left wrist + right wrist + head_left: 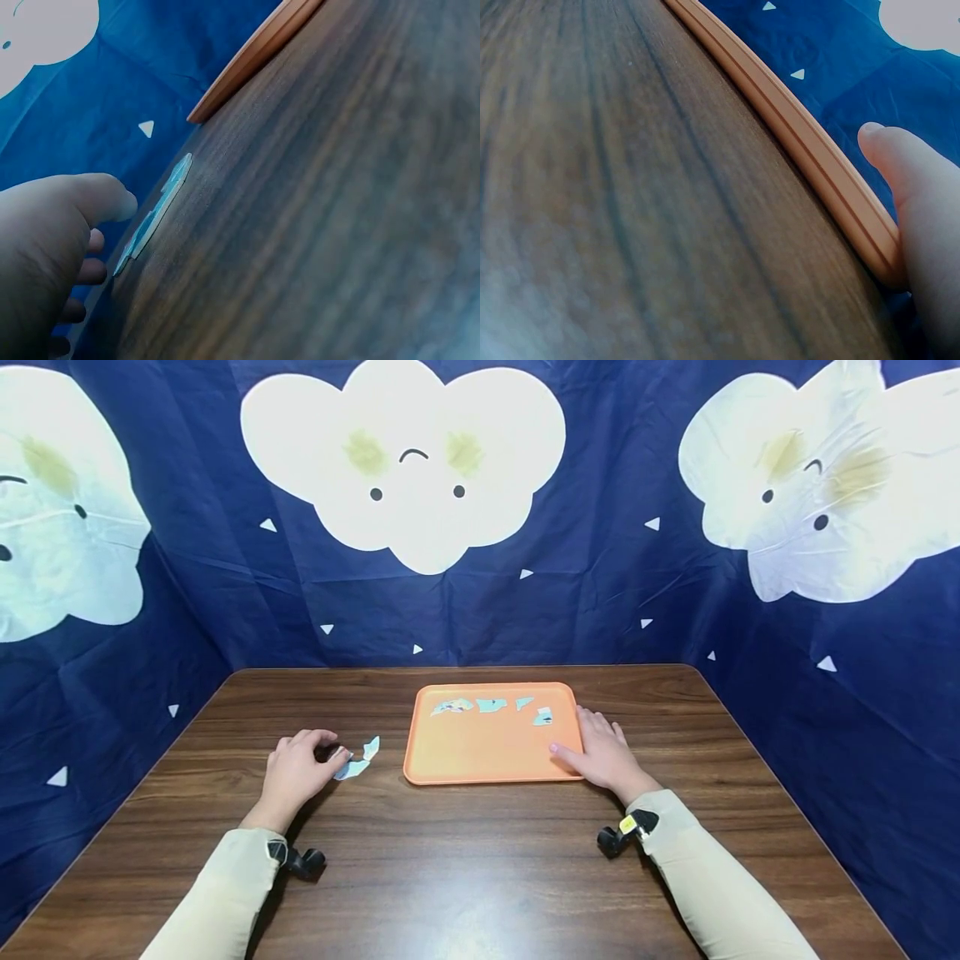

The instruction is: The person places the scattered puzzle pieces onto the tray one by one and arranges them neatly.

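Observation:
My left hand (300, 768) hovers low over the table, left of the orange tray (480, 760), its fingers loosely bent. Close to its thumb lie flat, jagged light-blue pieces (352, 770), like puzzle pieces; a whitish one (371, 748) angles away from the hand. In the left wrist view the thumb is apart from the fingers, and the pieces (154, 217) lie just beyond it. My right hand (609, 756) rests at the tray's right edge, with the thumb over the rim and straight fingers along the outside. Several printed pieces (492, 704) lie along the tray's far side.
The brown wooden table (450, 868) stretches around the tray. Behind and beside it hangs a dark blue curtain (450, 618) with white clouds. A black wrist camera (303, 862) is strapped to my left sleeve, another (613, 841) to my right.

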Demonstrator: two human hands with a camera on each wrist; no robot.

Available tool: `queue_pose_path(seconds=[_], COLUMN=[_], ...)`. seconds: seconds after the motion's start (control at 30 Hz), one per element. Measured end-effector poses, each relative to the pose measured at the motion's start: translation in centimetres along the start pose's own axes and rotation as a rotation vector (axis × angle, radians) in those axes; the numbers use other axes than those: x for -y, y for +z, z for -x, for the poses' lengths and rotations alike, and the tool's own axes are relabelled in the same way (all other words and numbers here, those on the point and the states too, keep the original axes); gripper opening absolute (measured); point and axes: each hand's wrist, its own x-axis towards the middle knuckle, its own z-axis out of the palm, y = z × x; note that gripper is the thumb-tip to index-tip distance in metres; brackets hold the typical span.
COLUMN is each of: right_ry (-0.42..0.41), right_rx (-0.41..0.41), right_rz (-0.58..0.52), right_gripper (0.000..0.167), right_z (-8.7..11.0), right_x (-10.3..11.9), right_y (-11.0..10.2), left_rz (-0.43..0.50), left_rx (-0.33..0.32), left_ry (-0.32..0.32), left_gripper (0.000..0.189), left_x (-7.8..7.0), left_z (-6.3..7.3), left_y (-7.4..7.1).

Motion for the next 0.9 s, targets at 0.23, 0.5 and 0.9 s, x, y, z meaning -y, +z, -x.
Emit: queue_pose_path(seconds=[0.23, 0.5, 0.9], right_ry=[0.003, -0.004, -0.003], right_rx=[0.001, 0.003, 0.0], right_rz=[0.001, -0.001, 0.007], right_gripper=[0.105, 0.104, 0.103], right_z=[0.0, -0.1, -0.1], right_x=[-0.2, -0.1, -0.2], right_y=[0.1, 0.0, 0.1], left_rz=[-0.041, -0.139, -0.146], left_rx=[0.019, 0.09, 0.096], left_ry=[-0.008, -0.004, 0.001], left_gripper=[0.035, 0.035, 0.035], left_x=[0.2, -0.2, -1.3], left_z=[-0.4, -1.2, -2.8], left_y=[0.2, -0.5, -0.3])
